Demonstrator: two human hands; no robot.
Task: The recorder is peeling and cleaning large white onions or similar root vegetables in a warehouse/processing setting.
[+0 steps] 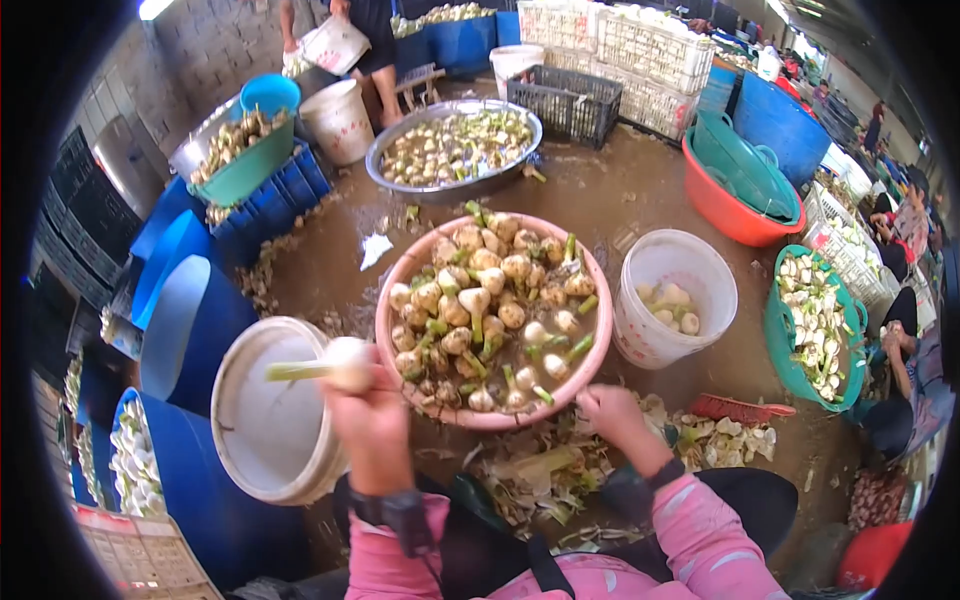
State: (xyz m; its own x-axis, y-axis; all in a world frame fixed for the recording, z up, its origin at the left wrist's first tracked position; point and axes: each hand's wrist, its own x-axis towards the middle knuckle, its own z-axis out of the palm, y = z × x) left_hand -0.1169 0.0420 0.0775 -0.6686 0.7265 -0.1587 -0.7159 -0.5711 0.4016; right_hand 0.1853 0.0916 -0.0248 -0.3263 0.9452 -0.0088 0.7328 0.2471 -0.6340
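Observation:
My left hand [367, 412] holds a white garlic bulb [350, 365] with a green stem pointing left, just left of the pink basin [493, 422]. That basin is heaped with soil-stained garlic bulbs [474, 300], with cleaner white ones in muddy water at its lower right. Near the basin's lower right edge is my right hand [616, 420], fingers curled; whether they hold anything is hidden. An off-white bucket [262, 412] stands left of my left hand. Right of the basin, a white bucket [675, 259] has several pale bulbs at its bottom.
Peelings [547, 480] and a red-handled brush [739, 409] lie before my knees. Ahead is a metal basin [373, 161] of garlic beside a black crate [564, 97]. Blue barrels [202, 480] stand left; a green tub [780, 360] of garlic is right, near a seated person. Another person stands at the back.

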